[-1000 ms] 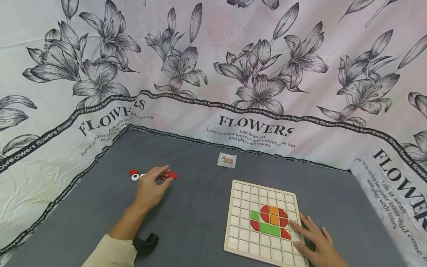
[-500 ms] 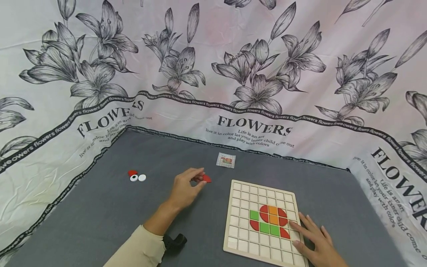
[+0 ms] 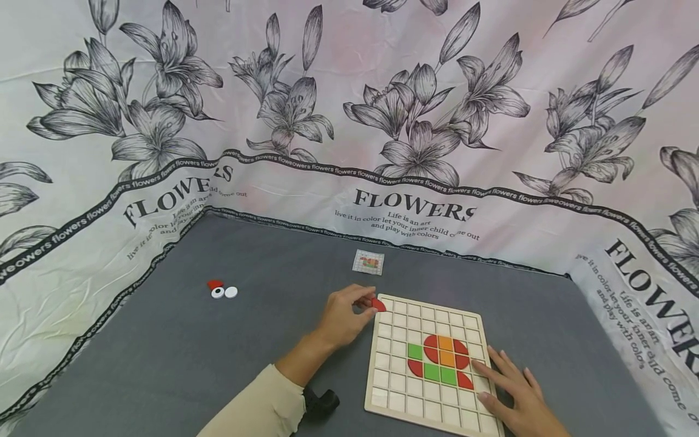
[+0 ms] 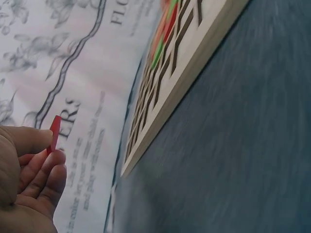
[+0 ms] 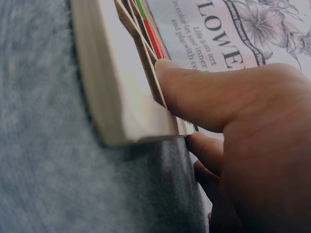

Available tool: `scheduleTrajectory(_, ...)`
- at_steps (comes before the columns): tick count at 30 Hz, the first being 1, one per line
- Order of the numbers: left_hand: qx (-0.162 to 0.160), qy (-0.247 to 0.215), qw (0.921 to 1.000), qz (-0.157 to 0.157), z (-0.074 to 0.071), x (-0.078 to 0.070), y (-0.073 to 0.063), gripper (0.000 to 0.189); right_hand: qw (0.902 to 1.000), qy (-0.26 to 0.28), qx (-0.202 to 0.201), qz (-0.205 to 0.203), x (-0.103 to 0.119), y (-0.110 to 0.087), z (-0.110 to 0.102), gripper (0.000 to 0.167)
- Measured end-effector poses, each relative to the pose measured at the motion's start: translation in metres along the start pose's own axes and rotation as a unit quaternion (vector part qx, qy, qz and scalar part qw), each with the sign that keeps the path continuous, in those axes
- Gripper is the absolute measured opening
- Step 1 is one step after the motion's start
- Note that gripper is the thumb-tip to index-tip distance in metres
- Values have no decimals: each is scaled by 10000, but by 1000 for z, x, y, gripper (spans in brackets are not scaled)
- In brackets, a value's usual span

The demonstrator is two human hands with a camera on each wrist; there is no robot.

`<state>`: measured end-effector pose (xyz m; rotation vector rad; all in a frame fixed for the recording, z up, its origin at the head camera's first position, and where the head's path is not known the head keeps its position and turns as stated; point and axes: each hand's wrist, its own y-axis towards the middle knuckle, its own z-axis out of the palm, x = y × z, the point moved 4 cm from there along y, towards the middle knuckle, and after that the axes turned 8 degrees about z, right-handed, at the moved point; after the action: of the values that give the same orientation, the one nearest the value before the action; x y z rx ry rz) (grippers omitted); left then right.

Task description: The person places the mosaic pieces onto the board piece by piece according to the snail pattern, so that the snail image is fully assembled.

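My left hand (image 3: pixel 343 317) pinches a small red tile (image 3: pixel 379 305) with one rounded edge between thumb and fingertips. It is near the top-left corner of a wooden grid board (image 3: pixel 389 397). In the left wrist view the same red tile (image 4: pixel 55 132) appears edge-on, apart from the board. Red, orange and green tiles (image 3: pixel 441 374) fill several middle cells of the grid. My right hand (image 3: pixel 519 397) rests on the board's right edge, its fingers extended. From the right wrist, the thumb (image 5: pixel 194 92) is seen lying over the board's rim.
On the grey cloth (image 3: pixel 262 255) at the left lie a red piece (image 3: pixel 215 284), a white disc with a black dot (image 3: pixel 218 292) and a plain white disc (image 3: pixel 232 292). A small printed pattern card (image 3: pixel 368 262) lies behind the board. Flower-printed fabric (image 3: pixel 415 206) borders the table.
My left hand has carried the red tile rightward from beside the loose pieces to the board's top-left corner. My right hand has stayed at the board's right edge.
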<state>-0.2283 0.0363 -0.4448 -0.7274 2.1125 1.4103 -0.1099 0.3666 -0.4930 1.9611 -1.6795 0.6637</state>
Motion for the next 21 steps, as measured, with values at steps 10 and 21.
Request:
scheduleTrajectory(10, 454, 15, 9989, -138, 45, -1, 2, 32, 9998, 69, 109, 123, 1, 0, -2, 47)
scheduleTrajectory(21, 979, 2, 9942, -450, 76, 1, 0, 30, 10000, 14, 17, -37, 2, -1, -1, 47)
